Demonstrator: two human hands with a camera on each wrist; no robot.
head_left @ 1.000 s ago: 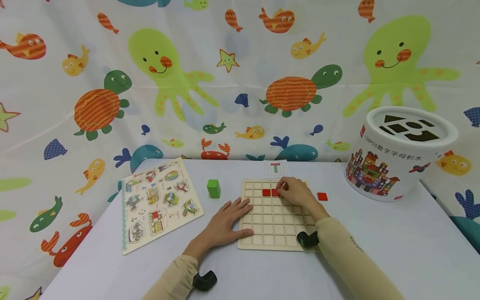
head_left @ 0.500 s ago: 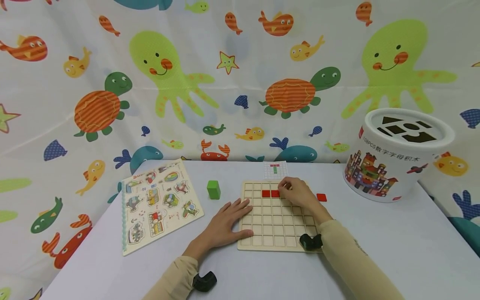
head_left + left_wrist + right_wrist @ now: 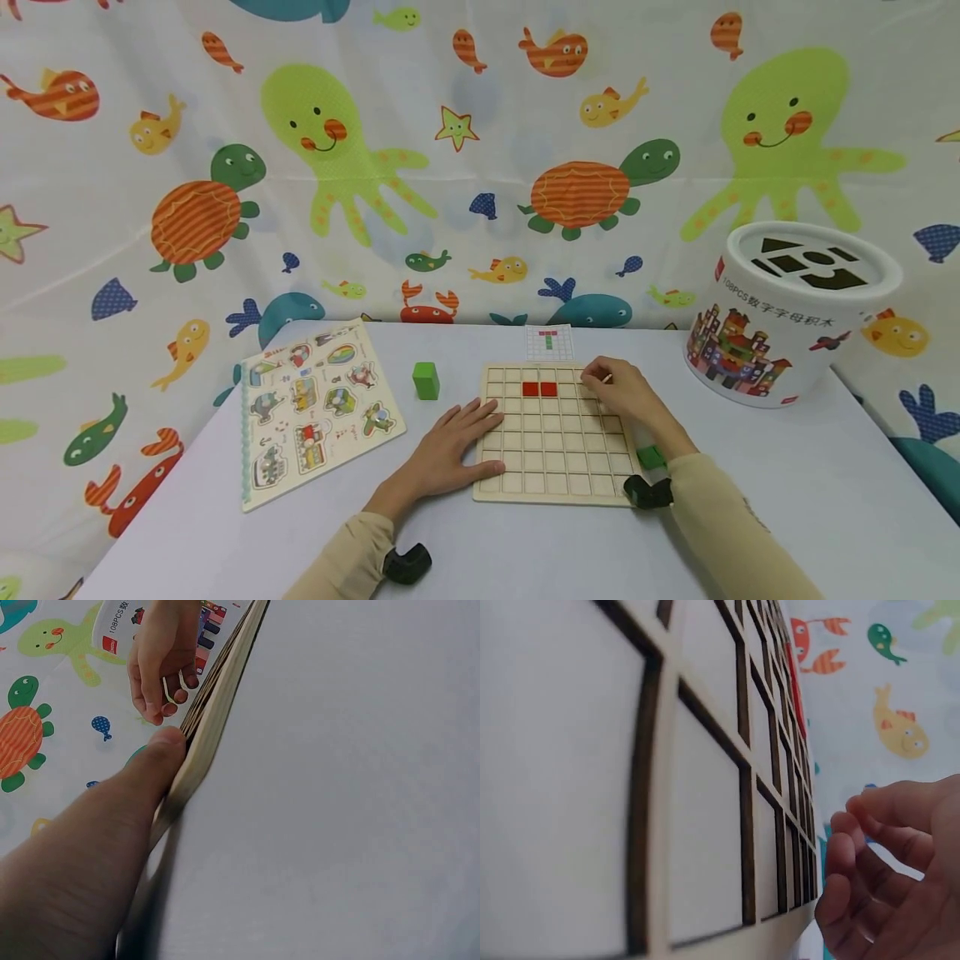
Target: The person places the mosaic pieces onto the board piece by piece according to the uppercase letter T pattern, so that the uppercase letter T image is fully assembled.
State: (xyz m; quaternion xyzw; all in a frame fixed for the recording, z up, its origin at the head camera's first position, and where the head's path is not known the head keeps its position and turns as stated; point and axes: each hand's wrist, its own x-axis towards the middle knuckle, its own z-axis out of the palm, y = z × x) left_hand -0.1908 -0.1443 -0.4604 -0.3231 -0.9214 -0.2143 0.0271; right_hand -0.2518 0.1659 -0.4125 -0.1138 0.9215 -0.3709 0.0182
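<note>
A wooden grid board [image 3: 553, 487] lies on the table, with two red squares [image 3: 539, 389] side by side in its second row. My left hand [image 3: 450, 446] rests on the board's left edge, fingers spread; in the left wrist view its thumb [image 3: 150, 769] touches the edge. Over the board's upper right side is my right hand [image 3: 626, 396], its fingers loosely bent. The right wrist view shows the thumb and fingers of this hand [image 3: 900, 877] close together near the grid, with no piece visible between them.
Behind the board lies a grid card [image 3: 536, 346] with a red and green pattern. A green block [image 3: 426, 381] and a picture puzzle board [image 3: 285, 425] are at the left, a white tub [image 3: 780, 333] at the right. Something green [image 3: 651, 457] shows beside my right wrist.
My right hand has moved right, away from the red squares, uncovering the second one. The loose red square at the right is now out of sight, and a green thing shows by the right wrist.
</note>
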